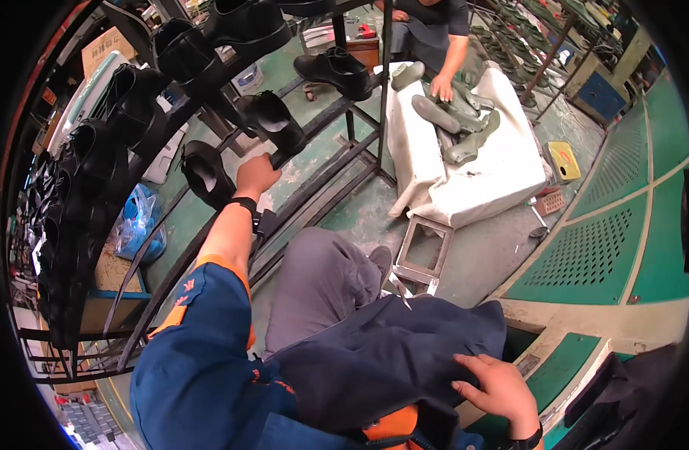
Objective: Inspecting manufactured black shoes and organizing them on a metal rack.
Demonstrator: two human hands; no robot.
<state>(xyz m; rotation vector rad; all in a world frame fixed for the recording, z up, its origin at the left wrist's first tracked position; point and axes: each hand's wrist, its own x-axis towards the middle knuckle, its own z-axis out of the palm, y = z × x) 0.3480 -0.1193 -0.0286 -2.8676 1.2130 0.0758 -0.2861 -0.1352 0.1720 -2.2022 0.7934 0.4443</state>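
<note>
My left hand (257, 178) reaches out to a dark metal shoe rack (337, 161), its fingers closed around a bar of it. Black shoes sit on either side of that hand: one shoe (205, 172) to its left, another shoe (273, 120) just beyond it. A third black shoe (335, 71) stands farther along the same tier. Over my lap lies a dark blue cloth (389, 352), like an apron. My right hand (502, 390) rests at its right edge, thumb and fingers apart, holding nothing.
More black shoes (183, 51) line the upper tier. A co-worker's hand (442, 86) touches grey-green shoe lasts (472, 139) on a white-covered table (502, 184). A metal frame stool (425, 247) stands before it. Green perforated panels (577, 255) run along the right; a blue bag (140, 221) lies left.
</note>
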